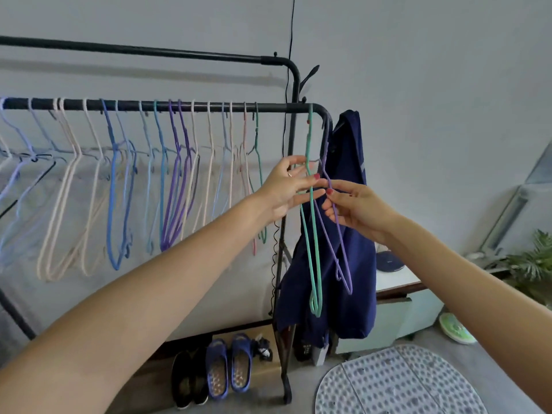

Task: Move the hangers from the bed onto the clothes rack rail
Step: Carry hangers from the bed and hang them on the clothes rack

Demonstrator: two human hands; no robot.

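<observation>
1. Hands working at the right end of the lower rail (209, 105) of the clothes rack.
2. Left hand (288, 186) is pinching the green hanger (313, 234), whose hook is sitting on the rail's bend.
3. Right hand (355, 209) is gripping the purple hanger (340, 234), hooked just beside it.
4. Many pastel hangers (119, 180) are hanging along the rail to the left.
5. Navy garment (355, 234) is hanging behind both hangers.

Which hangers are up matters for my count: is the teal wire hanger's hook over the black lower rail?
Yes: the teal wire hanger has its hook over the black lower rail near the bend.
</observation>
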